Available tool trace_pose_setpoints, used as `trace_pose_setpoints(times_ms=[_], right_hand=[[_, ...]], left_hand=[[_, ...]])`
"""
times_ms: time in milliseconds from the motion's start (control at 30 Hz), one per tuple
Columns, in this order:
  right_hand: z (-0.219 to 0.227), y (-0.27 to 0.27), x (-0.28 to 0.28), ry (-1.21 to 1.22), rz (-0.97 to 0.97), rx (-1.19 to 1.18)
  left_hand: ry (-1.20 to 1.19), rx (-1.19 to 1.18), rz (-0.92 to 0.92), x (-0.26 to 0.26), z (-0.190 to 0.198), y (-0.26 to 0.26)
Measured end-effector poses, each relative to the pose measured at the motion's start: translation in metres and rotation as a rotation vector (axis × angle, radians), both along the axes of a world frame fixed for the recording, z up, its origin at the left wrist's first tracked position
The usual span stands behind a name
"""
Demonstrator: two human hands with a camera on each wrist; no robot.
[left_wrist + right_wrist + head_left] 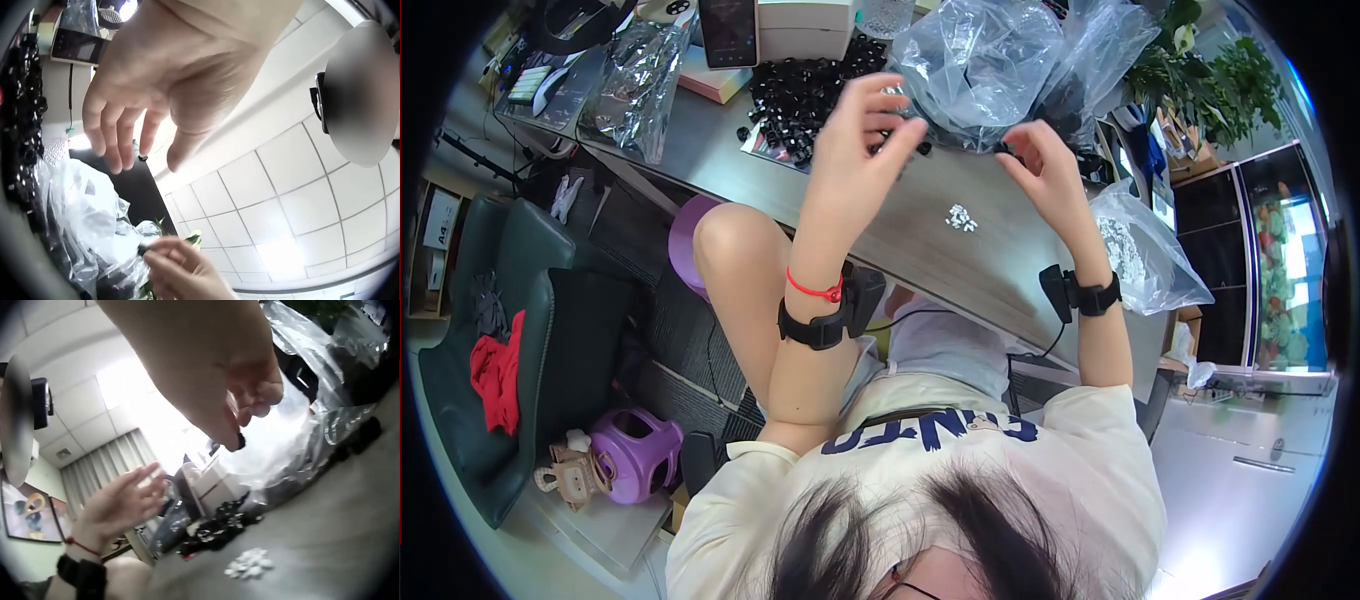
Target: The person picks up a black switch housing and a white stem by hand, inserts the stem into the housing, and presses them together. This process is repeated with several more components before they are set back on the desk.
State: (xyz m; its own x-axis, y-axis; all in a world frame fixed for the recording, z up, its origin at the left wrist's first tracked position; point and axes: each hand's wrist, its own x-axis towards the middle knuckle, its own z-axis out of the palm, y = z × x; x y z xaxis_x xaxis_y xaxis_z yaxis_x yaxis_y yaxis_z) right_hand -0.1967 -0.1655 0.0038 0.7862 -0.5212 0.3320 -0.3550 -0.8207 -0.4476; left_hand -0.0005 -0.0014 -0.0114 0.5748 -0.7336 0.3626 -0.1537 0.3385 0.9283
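Note:
My left hand (850, 150), with a red string on its wrist, is raised over the table beside the heap of small black plastic parts (785, 95). Its fingers are loosely bent and spread away from the thumb. A small black part (143, 158) shows right at the fingertips in the left wrist view. Across from it, my right hand (1048, 165) pinches another small black piece (241, 441) between thumb and finger, in front of the large clear plastic bag (975, 65). Between both hands, closer to my body, lies a little pile of white pieces (961, 217) on the grey table (940, 190).
A clear bag of white pieces (1135, 250) sits at the table's right edge. Behind the black heap stand a dark-screened device (728, 32) and a white box (805, 28). Another shiny plastic bag (635, 90) lies at the left. Green plants (1235, 85) stand at the back right.

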Motion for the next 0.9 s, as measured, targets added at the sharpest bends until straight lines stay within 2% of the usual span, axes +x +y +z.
trace_pose_setpoints(times_ms=[33, 133, 267, 400, 500, 667, 900], right_hand=[[0.012, 0.017, 0.006, -0.062, 0.045, 0.011], [0.026, 0.046, 0.015, -0.195, 0.132, 0.028], [0.023, 0.055, 0.018, -0.245, 0.152, -0.005], [0.004, 0.055, 0.005, -0.235, 0.093, 0.129], [-0.029, 0.041, -0.016, 0.077, 0.114, 0.183], [-0.046, 0.043, -0.029, 0.121, 0.059, 0.239], [-0.047, 0.044, -0.023, 0.161, 0.104, 0.147]], left_hand=[[0.002, 0.007, -0.007, -0.006, -0.001, -0.001], [0.020, 0.166, -0.325, -0.024, -0.001, -0.010], [0.077, 0.128, -0.419, -0.023, -0.004, -0.013], [-0.025, 0.138, -0.292, -0.022, -0.003, -0.010], [0.033, 0.096, -0.272, -0.019, -0.005, -0.012], [0.041, 0.053, -0.258, -0.019, -0.005, -0.012], [0.048, 0.149, -0.297, -0.018, 0.002, -0.006]])
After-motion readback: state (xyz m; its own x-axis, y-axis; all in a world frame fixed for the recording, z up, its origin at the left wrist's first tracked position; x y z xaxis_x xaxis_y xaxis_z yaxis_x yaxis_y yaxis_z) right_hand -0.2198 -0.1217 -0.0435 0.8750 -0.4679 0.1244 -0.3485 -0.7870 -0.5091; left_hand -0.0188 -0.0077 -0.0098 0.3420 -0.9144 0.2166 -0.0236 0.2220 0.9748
